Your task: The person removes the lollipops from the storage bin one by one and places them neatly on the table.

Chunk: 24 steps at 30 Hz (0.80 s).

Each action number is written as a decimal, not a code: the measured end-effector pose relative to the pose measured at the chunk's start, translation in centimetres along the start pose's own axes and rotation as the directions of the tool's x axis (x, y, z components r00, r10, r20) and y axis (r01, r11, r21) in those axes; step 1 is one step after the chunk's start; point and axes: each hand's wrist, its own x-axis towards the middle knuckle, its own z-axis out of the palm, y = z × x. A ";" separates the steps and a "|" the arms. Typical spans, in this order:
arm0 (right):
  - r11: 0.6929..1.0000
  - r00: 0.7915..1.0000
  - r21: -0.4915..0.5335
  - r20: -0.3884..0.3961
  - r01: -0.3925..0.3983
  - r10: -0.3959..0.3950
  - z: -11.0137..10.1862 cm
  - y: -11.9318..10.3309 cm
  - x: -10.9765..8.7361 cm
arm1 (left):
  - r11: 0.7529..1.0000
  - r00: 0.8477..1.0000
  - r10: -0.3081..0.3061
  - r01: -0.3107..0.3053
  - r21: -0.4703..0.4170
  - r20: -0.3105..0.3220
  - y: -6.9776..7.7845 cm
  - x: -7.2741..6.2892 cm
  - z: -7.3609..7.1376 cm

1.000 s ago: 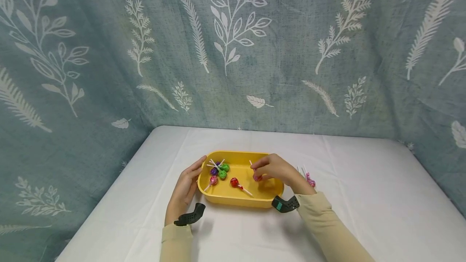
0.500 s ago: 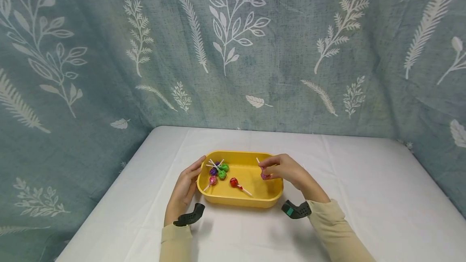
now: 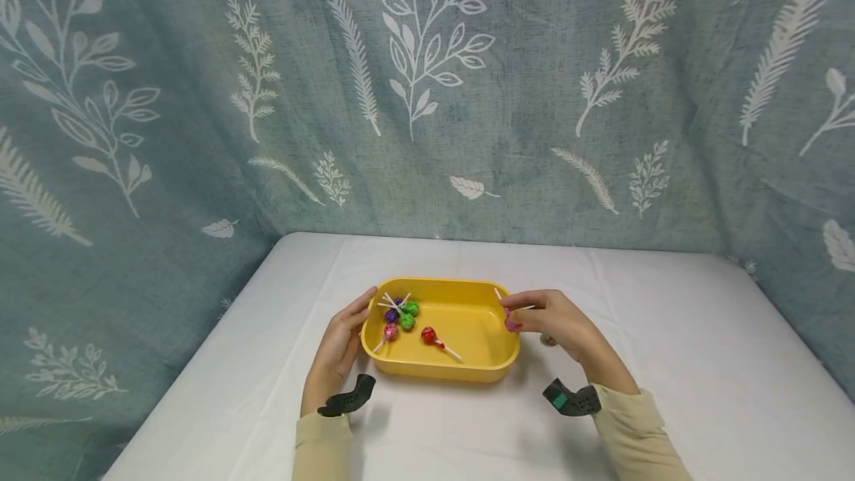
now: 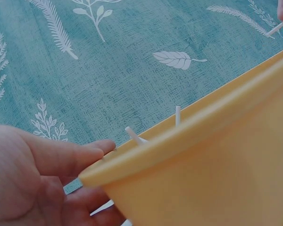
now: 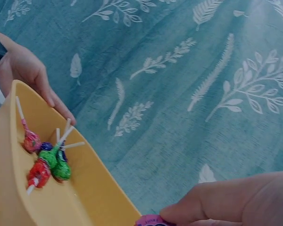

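My left hand (image 3: 339, 340) rests against the left end of a yellow tray (image 3: 441, 371), its fingers lying along the rim and wall. Over the tray's right rim, my right hand (image 3: 557, 321) pinches a pink-purple lollipop (image 3: 512, 322), white stick pointing up. The right wrist view shows only part of that wrapped lollipop (image 5: 153, 220) beside the fingers. Inside the tray, green lollipops (image 3: 409, 315), purple lollipops (image 3: 391, 315) and a pink lollipop (image 3: 390, 332) cluster at the left. A red lollipop (image 3: 429, 335) lies nearer the middle.
Part of another lollipop (image 3: 548, 340) shows on the white tablecloth (image 3: 454, 436) beneath my right hand, mostly hidden by it. A blue-green curtain (image 3: 427, 169) with white leaf prints hangs behind the table and along its left side.
My right hand has moved right with the pink-purple lollipop, from above the tray's inside to its right rim. The left hand and tray have stayed in place.
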 end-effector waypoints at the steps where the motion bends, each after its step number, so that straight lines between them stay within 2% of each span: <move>1: 1.000 1.000 0.003 -0.001 0.010 -0.010 -0.2 0.1 -0.1 | 1.000 1.000 0.002 -0.002 -0.001 0.002 0.0 0.0 0.0; 7: 0.999 1.000 0.022 -0.013 0.028 -0.028 -1.6 0.8 -0.8 | 1.000 1.000 0.004 -0.005 0.001 0.013 -0.1 0.2 0.0; 14: 0.996 0.995 0.030 -0.040 0.089 -0.088 -3.2 1.3 -1.2 | 1.000 1.000 0.004 -0.004 -0.005 0.003 -0.1 -0.1 -0.1; 24: 0.993 0.995 0.082 -0.056 0.086 -0.081 -4.7 2.0 -1.4 | 1.000 1.000 -0.011 0.011 -0.016 -0.006 0.0 -0.1 -0.1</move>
